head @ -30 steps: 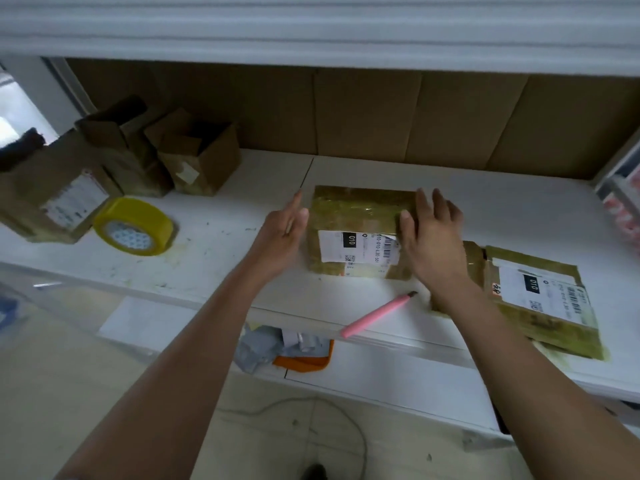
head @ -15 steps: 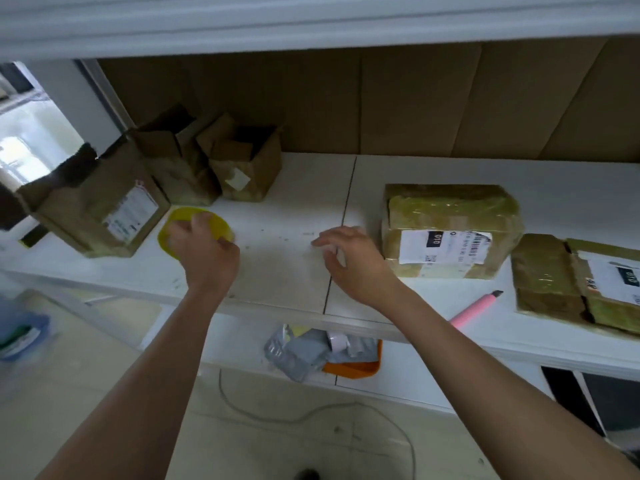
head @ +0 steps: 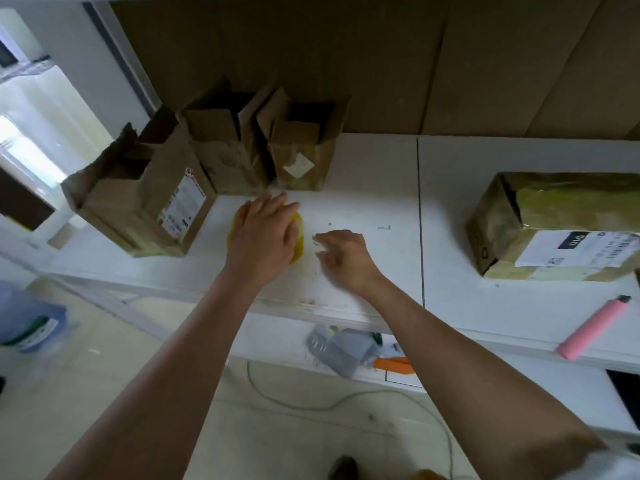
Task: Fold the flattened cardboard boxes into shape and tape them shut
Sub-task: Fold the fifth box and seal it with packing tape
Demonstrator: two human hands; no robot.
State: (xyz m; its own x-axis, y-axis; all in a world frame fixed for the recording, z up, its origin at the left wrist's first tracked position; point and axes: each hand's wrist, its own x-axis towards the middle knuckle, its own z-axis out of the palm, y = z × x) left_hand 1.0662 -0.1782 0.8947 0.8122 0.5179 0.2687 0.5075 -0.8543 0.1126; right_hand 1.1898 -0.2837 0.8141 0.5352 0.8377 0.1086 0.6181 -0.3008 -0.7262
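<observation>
My left hand point(head: 263, 237) lies over the yellow tape roll point(head: 298, 239) on the white table point(head: 374, 174), covering most of it; only the roll's right edge shows. My right hand point(head: 344, 258) hovers just right of the roll, fingers loosely spread, holding nothing. A taped cardboard box point(head: 540, 216) with a white label stands at the right. Three open-topped cardboard boxes stand at the back left: a labelled one point(head: 145, 206), a middle one point(head: 225, 150) and a smaller one point(head: 304, 154).
A pink utility knife point(head: 594, 327) lies near the table's front edge at the right. Grey bags point(head: 339, 344) and something orange point(head: 394, 363) sit on the lower shelf. A blue container point(head: 27, 323) and a cable point(head: 329, 407) are on the floor.
Both hands left the taped box and moved left. My left hand came down on the tape roll and my right hand followed beside it. The view swung left.
</observation>
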